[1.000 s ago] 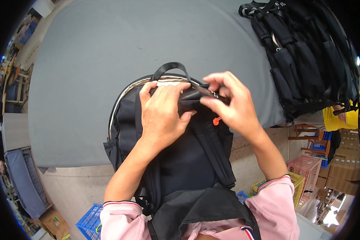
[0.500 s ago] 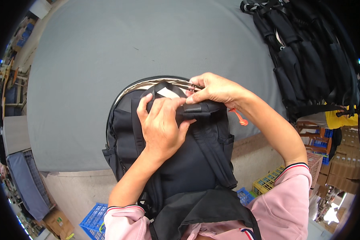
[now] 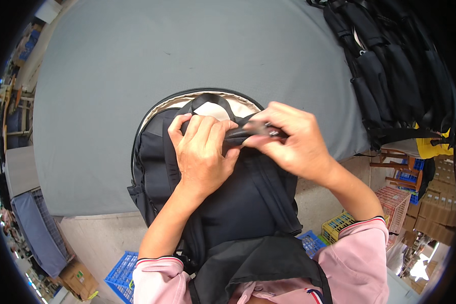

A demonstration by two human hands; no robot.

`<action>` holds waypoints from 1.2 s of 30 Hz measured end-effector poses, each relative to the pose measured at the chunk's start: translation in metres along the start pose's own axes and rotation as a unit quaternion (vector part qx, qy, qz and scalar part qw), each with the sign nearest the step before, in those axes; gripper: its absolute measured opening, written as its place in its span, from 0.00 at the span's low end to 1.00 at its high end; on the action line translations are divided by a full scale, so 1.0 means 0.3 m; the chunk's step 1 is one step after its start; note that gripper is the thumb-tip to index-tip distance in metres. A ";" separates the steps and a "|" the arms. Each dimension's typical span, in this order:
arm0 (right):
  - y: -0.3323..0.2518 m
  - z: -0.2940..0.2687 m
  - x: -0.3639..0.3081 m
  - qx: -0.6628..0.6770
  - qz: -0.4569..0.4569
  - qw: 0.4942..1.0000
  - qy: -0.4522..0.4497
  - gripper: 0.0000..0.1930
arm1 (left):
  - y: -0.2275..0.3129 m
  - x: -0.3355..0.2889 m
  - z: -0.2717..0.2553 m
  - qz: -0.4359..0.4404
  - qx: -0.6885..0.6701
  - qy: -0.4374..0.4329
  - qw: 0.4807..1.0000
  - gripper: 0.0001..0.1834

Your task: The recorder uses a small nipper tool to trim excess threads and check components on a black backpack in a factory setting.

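Observation:
A black backpack (image 3: 228, 213) lies with its shoulder straps up, its top part open along a curved zipper edge that shows a cream lining (image 3: 245, 105). My left hand (image 3: 200, 152) is closed on black strap fabric near the top, just below the webbing grab handle (image 3: 207, 99). Close beside it on the right, my right hand (image 3: 294, 139) is closed around a small dark object (image 3: 274, 133) with shiny spots. Motion smears that object and the fingertips, so its kind cannot be made out.
A grey cloth-covered table (image 3: 111, 66) spreads beyond the backpack. Several black bags (image 3: 390, 71) are piled at the far right. Blue crates (image 3: 122, 276), a yellow crate (image 3: 337, 225), a pink crate (image 3: 394, 202) and cardboard boxes (image 3: 435, 213) stand around below the table.
My right hand has moved right and nearer, turning, with the dark object. The cream opening behind the handle shows more. An orange cord piece by the right wrist is now out of sight.

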State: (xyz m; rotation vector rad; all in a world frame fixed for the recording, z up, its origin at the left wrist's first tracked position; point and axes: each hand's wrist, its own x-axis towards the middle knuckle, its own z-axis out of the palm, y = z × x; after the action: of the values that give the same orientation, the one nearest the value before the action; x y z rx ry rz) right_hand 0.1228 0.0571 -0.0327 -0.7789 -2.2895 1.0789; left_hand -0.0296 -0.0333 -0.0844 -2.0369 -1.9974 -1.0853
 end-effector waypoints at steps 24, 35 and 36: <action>0.008 -0.008 -0.060 -0.069 0.014 0.994 0.082 0.10 | -0.018 0.022 0.012 -0.010 0.003 0.012 1.000 0.19; 0.041 -0.006 -0.031 -0.191 -0.100 0.976 0.037 0.13 | -0.017 0.025 0.015 -0.018 -0.004 0.001 1.000 0.20; 0.038 -0.010 -0.027 -0.189 -0.100 0.976 0.036 0.13 | -0.018 0.025 0.012 -0.018 -0.004 0.001 1.000 0.20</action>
State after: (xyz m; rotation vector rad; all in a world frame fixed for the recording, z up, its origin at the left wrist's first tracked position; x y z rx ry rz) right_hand 0.1339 0.0591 -0.0417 -0.6929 -2.4796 0.5232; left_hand -0.0339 -0.0244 -0.0853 -2.0104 -2.0400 -1.1022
